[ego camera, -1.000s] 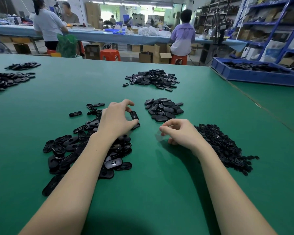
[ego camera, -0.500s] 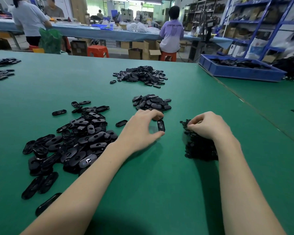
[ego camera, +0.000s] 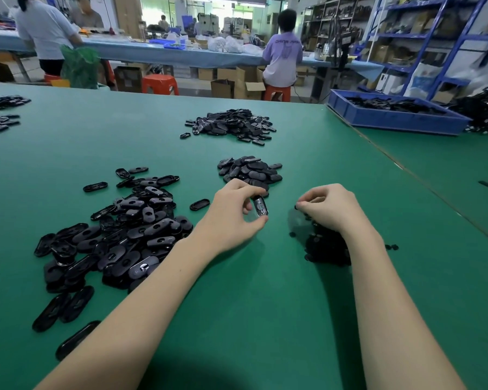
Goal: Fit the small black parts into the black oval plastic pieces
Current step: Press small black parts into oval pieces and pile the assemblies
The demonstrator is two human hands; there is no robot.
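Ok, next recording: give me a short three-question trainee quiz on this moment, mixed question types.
1. True or false: the left hand pinches one black oval piece clear of the piles.
2. Multiple choice: the right hand is over which pile? A) the big pile of oval pieces B) the pile of small black parts C) the blue tray
3. Fill in: the small pile of oval pieces just beyond the hands lies on the ____ table surface.

Key: 1 true; 2 B; 3 green.
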